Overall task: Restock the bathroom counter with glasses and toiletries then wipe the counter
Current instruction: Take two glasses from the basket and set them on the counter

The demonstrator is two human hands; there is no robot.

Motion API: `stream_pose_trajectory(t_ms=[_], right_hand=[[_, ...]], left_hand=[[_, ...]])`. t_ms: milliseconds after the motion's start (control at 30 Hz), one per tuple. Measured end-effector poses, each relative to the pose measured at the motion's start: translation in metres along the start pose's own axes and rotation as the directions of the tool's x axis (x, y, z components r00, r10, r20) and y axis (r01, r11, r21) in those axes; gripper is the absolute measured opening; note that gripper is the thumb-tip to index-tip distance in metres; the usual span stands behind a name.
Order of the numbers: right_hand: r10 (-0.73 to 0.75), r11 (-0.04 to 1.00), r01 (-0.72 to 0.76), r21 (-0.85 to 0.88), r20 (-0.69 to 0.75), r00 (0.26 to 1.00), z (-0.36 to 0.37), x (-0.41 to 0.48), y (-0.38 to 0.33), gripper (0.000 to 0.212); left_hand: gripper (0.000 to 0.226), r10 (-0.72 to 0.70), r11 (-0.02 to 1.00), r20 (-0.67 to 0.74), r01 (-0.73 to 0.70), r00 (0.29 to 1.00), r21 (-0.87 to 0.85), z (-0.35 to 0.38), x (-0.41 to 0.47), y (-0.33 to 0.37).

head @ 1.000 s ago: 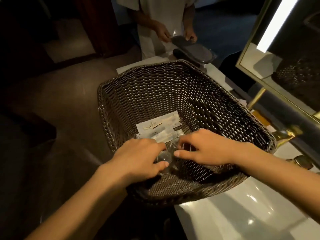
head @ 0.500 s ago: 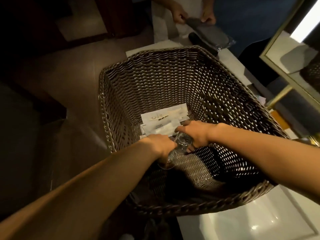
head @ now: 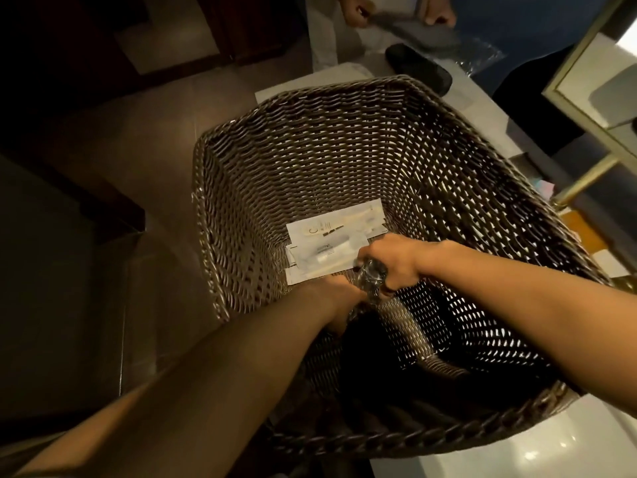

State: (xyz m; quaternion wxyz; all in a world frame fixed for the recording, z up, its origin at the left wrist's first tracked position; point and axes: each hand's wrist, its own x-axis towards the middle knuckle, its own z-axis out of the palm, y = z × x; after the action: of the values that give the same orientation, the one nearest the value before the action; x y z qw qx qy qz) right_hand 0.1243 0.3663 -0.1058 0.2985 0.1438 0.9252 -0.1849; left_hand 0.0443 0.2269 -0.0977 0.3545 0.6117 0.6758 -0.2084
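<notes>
In the basket (head: pixel 310 160) — packets' (head: pixel 336 232) print unreadable.

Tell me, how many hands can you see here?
4: the left hand and right hand reach into the wicker basket; another person's two hands hold a grey item at the top.

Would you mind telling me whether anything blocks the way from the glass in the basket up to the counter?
The right hand grips the glass deep inside; only the tall basket wall stands before the counter.
</notes>
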Motion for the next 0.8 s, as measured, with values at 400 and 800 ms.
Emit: stream_pose_trajectory(t_ms=[400, 800], right_hand=[[0.117, 0.983, -0.112, 0.148, -0.030, 0.993, -0.034, -0.038, 0.007, 0.063], [0.260, 0.932, -0.144, 0.332, -0.335, 0.906, -0.046, -0.145, -0.046, 0.065]], left_hand=[[0.057, 0.070, 0.996, 0.152, -0.060, 0.986, -0.070, -0.050, -0.028, -0.009], [0.056, 0.262, 0.931, -0.218, -0.306, 0.940, -0.201, -0.092, -0.132, -0.040]])
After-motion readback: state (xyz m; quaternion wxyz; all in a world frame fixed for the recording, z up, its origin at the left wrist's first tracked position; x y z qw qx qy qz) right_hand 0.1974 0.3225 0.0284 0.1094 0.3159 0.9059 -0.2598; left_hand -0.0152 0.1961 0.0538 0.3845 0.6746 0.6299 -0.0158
